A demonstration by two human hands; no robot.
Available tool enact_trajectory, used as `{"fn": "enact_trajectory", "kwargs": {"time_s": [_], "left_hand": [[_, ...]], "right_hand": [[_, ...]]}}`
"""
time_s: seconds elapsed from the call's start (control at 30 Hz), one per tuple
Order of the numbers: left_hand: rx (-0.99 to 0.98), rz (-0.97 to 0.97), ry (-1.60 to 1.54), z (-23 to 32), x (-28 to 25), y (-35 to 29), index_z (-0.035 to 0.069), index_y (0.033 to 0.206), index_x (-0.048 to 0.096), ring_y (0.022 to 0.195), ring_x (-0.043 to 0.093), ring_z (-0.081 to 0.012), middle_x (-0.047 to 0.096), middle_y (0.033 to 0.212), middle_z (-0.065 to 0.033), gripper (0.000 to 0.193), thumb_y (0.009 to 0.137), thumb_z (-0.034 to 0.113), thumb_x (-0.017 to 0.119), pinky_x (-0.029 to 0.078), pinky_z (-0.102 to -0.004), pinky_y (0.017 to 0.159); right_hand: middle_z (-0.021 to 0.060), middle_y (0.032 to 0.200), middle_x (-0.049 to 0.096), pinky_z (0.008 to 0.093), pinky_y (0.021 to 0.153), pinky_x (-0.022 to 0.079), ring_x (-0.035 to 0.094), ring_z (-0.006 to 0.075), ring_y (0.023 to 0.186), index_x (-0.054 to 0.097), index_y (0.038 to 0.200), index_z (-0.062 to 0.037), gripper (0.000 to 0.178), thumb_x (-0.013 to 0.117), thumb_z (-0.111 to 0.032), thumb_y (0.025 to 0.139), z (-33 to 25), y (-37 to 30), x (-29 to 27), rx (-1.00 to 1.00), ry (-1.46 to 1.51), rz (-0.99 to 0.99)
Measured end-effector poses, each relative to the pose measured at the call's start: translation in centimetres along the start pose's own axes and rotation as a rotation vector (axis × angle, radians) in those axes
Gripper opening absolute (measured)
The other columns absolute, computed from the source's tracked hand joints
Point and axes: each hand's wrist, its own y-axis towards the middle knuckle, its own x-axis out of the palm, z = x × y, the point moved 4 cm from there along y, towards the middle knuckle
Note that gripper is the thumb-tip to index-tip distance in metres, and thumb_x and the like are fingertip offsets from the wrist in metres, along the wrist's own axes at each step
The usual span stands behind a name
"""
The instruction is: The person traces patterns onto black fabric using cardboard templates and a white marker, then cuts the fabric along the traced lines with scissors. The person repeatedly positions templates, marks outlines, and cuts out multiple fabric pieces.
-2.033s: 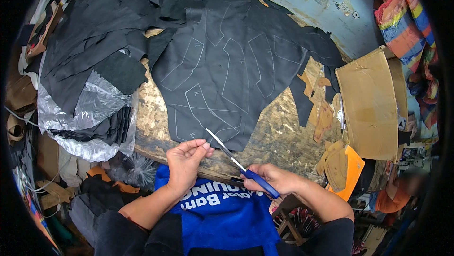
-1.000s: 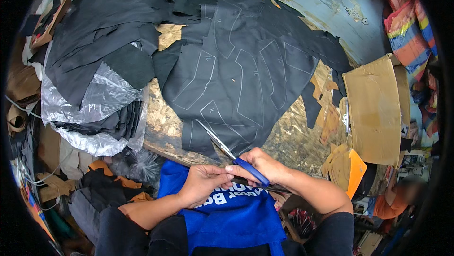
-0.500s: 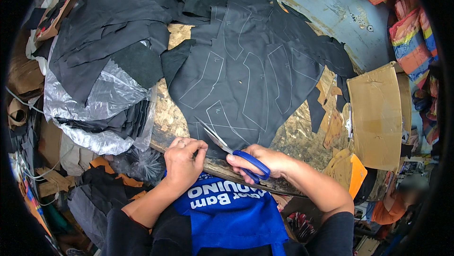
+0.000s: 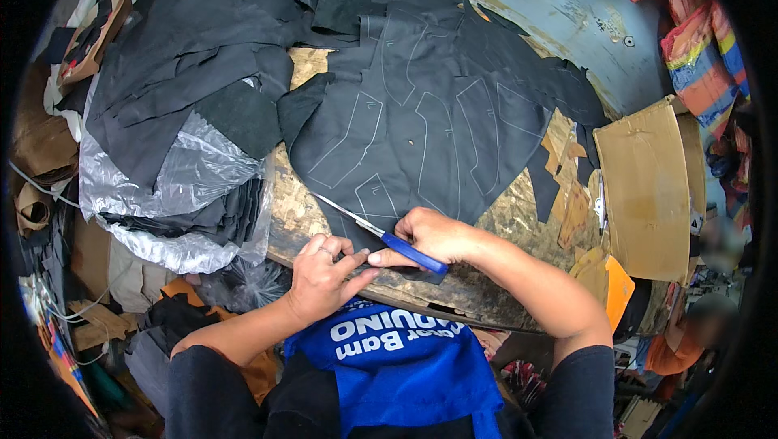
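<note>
Our right hand (image 4: 433,236) is clamped round the blue-handled metal scissors (image 4: 395,243), their blades over the near left part of the broad black sheet (image 4: 409,127) with white outlines (image 4: 350,141), spread on the wooden surface (image 4: 517,216). Our left hand (image 4: 327,271) is beside the sheet's near edge; whether it pinches anything, we cannot tell. We should hold the sheet taut and follow the lines smoothly.

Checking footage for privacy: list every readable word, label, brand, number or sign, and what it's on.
Blue cloth: large white print, upside down, partly folded away; legible in part, but I won't copy wording.
Black sheet: small white handwritten marks inside some outlines; too small to read surely.
Beside the box: a tiny dark-and-white mark; too small.
Scissors: none visible.
</note>
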Motion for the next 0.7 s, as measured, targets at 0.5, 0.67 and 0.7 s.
{"fn": "enact_trajectory", "kwargs": {"time_s": [0.5,0.67,0.7], "left_hand": [[-0.178,0.056,-0.158,0.7,-3.4,0.5,0.002,0.082,0.066,0.071,0.063,-0.0274,0.067,0.079,-0.0117,0.009,0.073,-0.001,0.069,0.047,-0.0344,0.067],[-0.397,-0.523,-0.219,0.8,-9.5,-2.0,0.001,0.089,0.072,0.076,0.064,-0.0235,0.069,0.083,-0.0131,0.034,0.059,0.012,0.084,0.050,-0.0321,0.073],[-0.502,-0.513,-0.393,0.8,-9.1,-2.4,-0.001,0.095,0.070,0.083,0.065,-0.0227,0.069,0.091,-0.0144,0.037,0.062,0.010,0.083,0.051,-0.0318,0.078]], "right_hand": [[-0.0022,0.054,0.053,0.0248,0.045,0.038,0.050,0.0068,0.049,0.060,0.068,-0.0055,0.042,0.071,-0.044,0.082,3.8,-13.4,-3.9,-0.061,0.269,0.196],[0.0009,0.058,0.053,0.0298,0.051,0.039,0.049,0.0121,0.055,0.059,0.068,-0.0055,0.051,0.072,-0.054,0.076,10.8,-20.3,0.8,0.345,0.209,0.077],[0.0032,0.059,0.054,0.0313,0.052,0.040,0.050,0.0145,0.057,0.059,0.068,-0.0045,0.053,0.071,-0.056,0.075,11.1,-20.3,1.4,0.247,0.194,0.079]]}}
